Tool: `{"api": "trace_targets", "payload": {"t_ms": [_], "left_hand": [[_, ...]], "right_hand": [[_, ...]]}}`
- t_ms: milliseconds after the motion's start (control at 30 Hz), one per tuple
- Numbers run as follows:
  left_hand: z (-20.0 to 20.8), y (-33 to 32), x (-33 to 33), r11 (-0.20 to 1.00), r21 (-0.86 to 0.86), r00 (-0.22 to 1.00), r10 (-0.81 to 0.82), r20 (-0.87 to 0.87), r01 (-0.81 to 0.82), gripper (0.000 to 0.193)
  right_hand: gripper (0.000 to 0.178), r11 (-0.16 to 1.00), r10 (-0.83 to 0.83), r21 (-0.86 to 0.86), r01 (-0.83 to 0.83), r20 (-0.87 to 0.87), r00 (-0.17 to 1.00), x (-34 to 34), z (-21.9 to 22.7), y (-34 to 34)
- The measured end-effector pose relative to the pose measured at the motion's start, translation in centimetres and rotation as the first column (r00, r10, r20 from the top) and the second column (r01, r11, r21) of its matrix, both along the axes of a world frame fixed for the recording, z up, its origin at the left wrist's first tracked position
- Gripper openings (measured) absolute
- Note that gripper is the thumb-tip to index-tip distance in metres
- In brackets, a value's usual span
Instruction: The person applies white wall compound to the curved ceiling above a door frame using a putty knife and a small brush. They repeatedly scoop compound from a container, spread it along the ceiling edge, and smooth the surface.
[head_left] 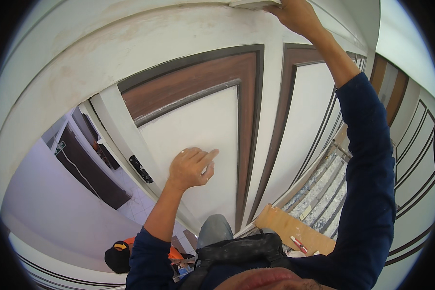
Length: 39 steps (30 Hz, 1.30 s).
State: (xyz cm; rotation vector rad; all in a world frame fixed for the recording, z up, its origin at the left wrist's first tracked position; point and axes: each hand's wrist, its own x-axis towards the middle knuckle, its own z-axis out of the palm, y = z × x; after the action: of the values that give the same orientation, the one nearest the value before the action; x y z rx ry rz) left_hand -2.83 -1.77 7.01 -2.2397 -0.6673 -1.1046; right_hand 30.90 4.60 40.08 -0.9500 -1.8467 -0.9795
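Observation:
At the top of the head view, my right hand (297, 18) is raised high and grips a pale flat block (254, 4). The block lies against the white wall surface (198, 29) above the door frames; most of it is cut off by the picture's edge. Lower down, my left hand (192, 166) is in front of the white door panel (179, 121). Its index finger points out to the right, apart from the thumb, while the other fingers are loosely bent. Nothing shows in it. Brown and dark grey moulding (246, 121) borders the panel.
An opening at the left has a black latch plate (141, 169) on its edge. Below right, a wooden board (285, 224) carries a red and white utility knife (298, 244), beside paint-spattered slats (319, 193). A person in a black cap (117, 257) is low at the left.

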Motion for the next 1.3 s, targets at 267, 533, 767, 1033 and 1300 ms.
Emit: {"api": "trace_targets", "payload": {"t_ms": [267, 533, 767, 1033, 1300], "left_hand": [[0.0, -0.2, -0.4, 0.999, -0.026, 0.999, -0.029, -0.013, 0.029, 0.038], [0.0, -0.5, -0.1, 0.999, -0.029, 1.000, 0.023, -0.018, -0.024, 0.037], [0.1, -0.2, 0.3, 1.000, -0.024, 1.000, 0.007, -0.030, -0.008, 0.038], [0.0, -0.3, -0.2, 0.999, -0.028, 0.998, 0.034, -0.045, -0.035, 0.039], [0.2, -0.1, 0.1, 1.000, -0.004, 1.000, -0.014, -0.012, 0.014, 0.037]], "right_hand": [[0.023, 1.000, 0.015, -0.003, -0.015, -0.002, 1.000, 1.4, 0.2, 0.7], [0.021, 0.993, -0.073, 0.095, 0.066, 0.069, 0.995, 0.1, -0.3, 0.2], [0.017, 0.987, -0.135, 0.079, 0.142, -0.084, 0.987, 9.4, -1.1, 5.5], [0.021, 0.966, -0.230, 0.131, 0.224, 0.035, 0.973, 3.4, 0.8, 0.0], [0.020, 0.972, -0.108, 0.208, 0.108, -0.011, 0.994, 0.0, -3.4, 0.2]]}}
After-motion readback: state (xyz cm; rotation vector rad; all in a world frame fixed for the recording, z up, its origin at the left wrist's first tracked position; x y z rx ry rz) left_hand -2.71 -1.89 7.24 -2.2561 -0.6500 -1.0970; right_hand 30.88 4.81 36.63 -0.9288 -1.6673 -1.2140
